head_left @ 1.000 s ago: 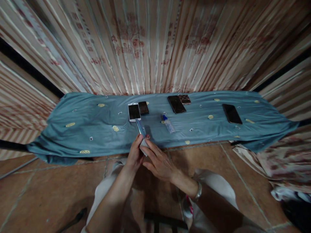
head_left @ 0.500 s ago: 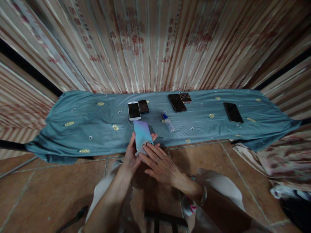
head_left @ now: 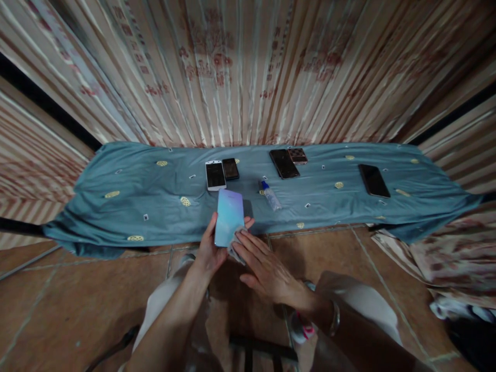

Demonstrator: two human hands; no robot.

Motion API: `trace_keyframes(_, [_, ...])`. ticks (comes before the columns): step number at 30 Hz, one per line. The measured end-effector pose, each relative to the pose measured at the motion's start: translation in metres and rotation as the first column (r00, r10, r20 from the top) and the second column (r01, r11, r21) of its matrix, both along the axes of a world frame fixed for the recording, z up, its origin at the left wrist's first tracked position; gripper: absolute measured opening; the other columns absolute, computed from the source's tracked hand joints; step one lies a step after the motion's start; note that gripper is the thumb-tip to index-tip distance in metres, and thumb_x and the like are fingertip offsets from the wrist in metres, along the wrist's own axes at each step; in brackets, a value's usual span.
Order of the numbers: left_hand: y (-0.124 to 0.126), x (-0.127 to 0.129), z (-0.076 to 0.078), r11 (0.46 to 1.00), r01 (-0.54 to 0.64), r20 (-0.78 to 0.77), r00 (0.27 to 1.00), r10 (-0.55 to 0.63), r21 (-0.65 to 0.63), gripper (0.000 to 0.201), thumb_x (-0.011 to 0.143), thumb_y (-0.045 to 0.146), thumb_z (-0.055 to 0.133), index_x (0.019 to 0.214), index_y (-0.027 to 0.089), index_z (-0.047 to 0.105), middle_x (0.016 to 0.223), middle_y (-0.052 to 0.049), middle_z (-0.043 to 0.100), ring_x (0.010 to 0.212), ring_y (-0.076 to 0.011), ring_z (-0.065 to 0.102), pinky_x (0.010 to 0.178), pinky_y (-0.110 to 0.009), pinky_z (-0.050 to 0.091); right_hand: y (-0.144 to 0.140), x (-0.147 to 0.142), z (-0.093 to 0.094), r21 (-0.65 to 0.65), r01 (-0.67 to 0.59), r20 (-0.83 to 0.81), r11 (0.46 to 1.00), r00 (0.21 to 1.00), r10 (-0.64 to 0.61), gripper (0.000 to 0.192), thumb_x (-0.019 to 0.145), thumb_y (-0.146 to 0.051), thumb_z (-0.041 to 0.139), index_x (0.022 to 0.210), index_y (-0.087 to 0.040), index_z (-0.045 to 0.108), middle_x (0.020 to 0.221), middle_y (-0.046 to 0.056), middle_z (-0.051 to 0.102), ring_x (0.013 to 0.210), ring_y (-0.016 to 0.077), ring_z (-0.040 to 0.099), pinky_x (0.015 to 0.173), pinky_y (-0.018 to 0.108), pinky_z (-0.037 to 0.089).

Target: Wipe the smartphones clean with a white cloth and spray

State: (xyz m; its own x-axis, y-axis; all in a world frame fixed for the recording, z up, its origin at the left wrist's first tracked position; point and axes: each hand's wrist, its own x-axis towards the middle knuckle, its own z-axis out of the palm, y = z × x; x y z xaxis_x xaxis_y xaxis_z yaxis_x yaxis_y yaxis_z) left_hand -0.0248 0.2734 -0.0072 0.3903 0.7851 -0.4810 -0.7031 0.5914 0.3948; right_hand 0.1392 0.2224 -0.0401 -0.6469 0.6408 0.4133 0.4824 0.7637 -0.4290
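A smartphone (head_left: pixel 229 217) with a blue-to-violet back lies across my left hand (head_left: pixel 210 249), whose thumb presses its left edge while fingertips show past its right edge. Under the fingers of my right hand (head_left: pixel 263 266) is a small grey cloth (head_left: pixel 237 245), touching the phone's lower right corner. Just beyond the held phone lie a white phone (head_left: pixel 215 175) and a small black phone (head_left: pixel 231 169), side by side. A clear spray bottle (head_left: pixel 272 198) with a blue top rests on its side to the right.
A blue-green cloth (head_left: pixel 155 196) covers the low table. Farther right on it are a large black phone (head_left: pixel 284 164), a small checkered item (head_left: pixel 298 155) and another black phone (head_left: pixel 374 181). Striped curtains (head_left: pixel 240 77) hang behind. Tiled floor (head_left: pixel 329 248) shows in front.
My right hand has slid the grey cloth right, from across the phone's lower part to its lower right corner. More of the phone's back shows, and it stands more upright in view.
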Motion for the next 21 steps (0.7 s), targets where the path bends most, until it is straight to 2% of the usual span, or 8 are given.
trace_keyframes(3, [-0.003, 0.010, -0.007, 0.999, 0.011, -0.044, 0.999, -0.013, -0.051, 0.063, 0.096, 0.048, 0.037, 0.130, -0.002, 0.055, 0.107, -0.021, 0.074, 0.113, -0.0278, 0.065, 0.106, -0.037, 0.043, 0.006, 0.001, 0.000, -0.032, 0.036, 0.047, 0.999, 0.998, -0.035, 0.067, 0.098, -0.040, 0.041, 0.154, -0.012, 0.016, 0.158, 0.017, 0.026, 0.150, 0.0265, 0.011, 0.119, 0.053, 0.024])
trace_keyframes(8, [-0.010, 0.025, -0.013, 0.993, -0.076, -0.153, 0.986, 0.063, -0.087, 0.035, 0.095, 0.032, 0.047, 0.114, 0.014, 0.069, 0.102, -0.007, 0.077, 0.110, -0.0225, 0.066, 0.105, -0.034, 0.043, 0.023, 0.007, 0.003, -0.098, 0.157, 0.080, 0.983, 0.986, -0.149, 0.063, 0.100, -0.041, 0.036, 0.155, -0.019, 0.014, 0.160, 0.014, 0.023, 0.150, 0.0237, 0.013, 0.119, 0.052, 0.018])
trace_keyframes(11, [-0.013, 0.028, -0.012, 0.997, -0.031, -0.155, 0.988, 0.021, -0.064, 0.032, 0.093, 0.034, 0.050, 0.114, 0.017, 0.069, 0.107, -0.005, 0.076, 0.115, -0.0218, 0.063, 0.106, -0.034, 0.042, 0.032, 0.010, 0.006, -0.145, 0.174, 0.055, 0.974, 0.984, -0.167, 0.062, 0.100, -0.040, 0.035, 0.155, -0.018, 0.016, 0.161, 0.013, 0.022, 0.150, 0.0223, 0.013, 0.120, 0.049, 0.019])
trace_keyframes(16, [-0.021, 0.032, -0.017, 0.998, 0.052, -0.156, 0.987, -0.046, 0.035, 0.041, 0.086, 0.042, 0.063, 0.120, 0.020, 0.067, 0.116, -0.005, 0.072, 0.119, -0.0232, 0.060, 0.107, -0.035, 0.041, 0.044, 0.015, 0.007, -0.168, 0.201, -0.001, 0.965, 0.979, -0.204, 0.061, 0.100, -0.036, 0.034, 0.155, -0.018, 0.016, 0.161, 0.013, 0.019, 0.150, 0.0226, 0.014, 0.120, 0.049, 0.020])
trace_keyframes(21, [-0.031, 0.036, -0.018, 0.986, 0.161, -0.225, 0.963, -0.145, 0.053, 0.038, 0.082, 0.044, 0.068, 0.108, 0.017, 0.071, 0.099, -0.008, 0.076, 0.094, -0.0244, 0.069, 0.090, -0.040, 0.053, 0.056, 0.027, 0.012, -0.194, 0.209, -0.120, 0.959, 0.965, -0.234, 0.059, 0.102, -0.037, 0.029, 0.155, -0.020, 0.013, 0.162, 0.011, 0.019, 0.149, 0.0219, 0.016, 0.120, 0.047, 0.022])
